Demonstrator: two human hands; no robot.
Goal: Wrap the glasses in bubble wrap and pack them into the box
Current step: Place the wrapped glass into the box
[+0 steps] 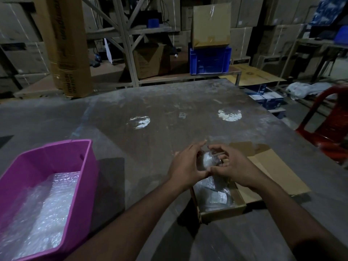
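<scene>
Both my hands hold a small glass wrapped in bubble wrap (208,160) just above the open cardboard box (222,212). My left hand (185,165) cups its left side with curled fingers and the thumb underneath. My right hand (230,166) grips its right side, fingers curled over the top. Inside the box lies another wrapped bundle (214,194) with a white label. The box's flap (271,172) lies open to the right. A pink plastic bin (79,166) at the left holds sheets of bubble wrap (41,210).
The grey worn table (169,113) stretches ahead with two bright light reflections. A red plastic chair (327,132) stands at the right edge. Beyond the table are a blue crate (210,59), stacked cartons and metal shelving.
</scene>
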